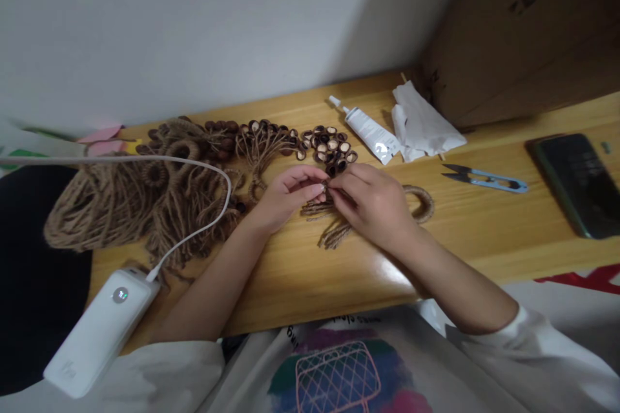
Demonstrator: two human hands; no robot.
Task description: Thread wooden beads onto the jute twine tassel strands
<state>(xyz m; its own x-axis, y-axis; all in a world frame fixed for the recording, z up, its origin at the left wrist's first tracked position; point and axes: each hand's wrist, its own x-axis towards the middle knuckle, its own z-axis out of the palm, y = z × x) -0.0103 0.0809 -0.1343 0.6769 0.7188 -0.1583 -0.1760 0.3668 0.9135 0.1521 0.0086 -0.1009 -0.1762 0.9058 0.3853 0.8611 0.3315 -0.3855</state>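
My left hand (296,197) and my right hand (371,203) meet over the middle of the wooden table, fingertips almost touching. Between thumb and finger, my left hand pinches something small and dark; its kind is hidden. My right fingers are closed on what looks like a jute cord end at the same spot. Loose jute cord ends (334,235) fan out below the hands. A jute-wrapped ring (422,204) shows behind my right hand. Just beyond my fingertips lies a pile of halved brown nut shells (332,145), several with pale insides.
Bundled jute rope (104,203) and corded shells (264,139) lie left. A glue tube (371,132), white tissue (423,122), thread snips (487,179) and a phone (581,184) lie right. A white power bank (101,332) with a cable is front left; a cardboard box (523,39) stands back right.
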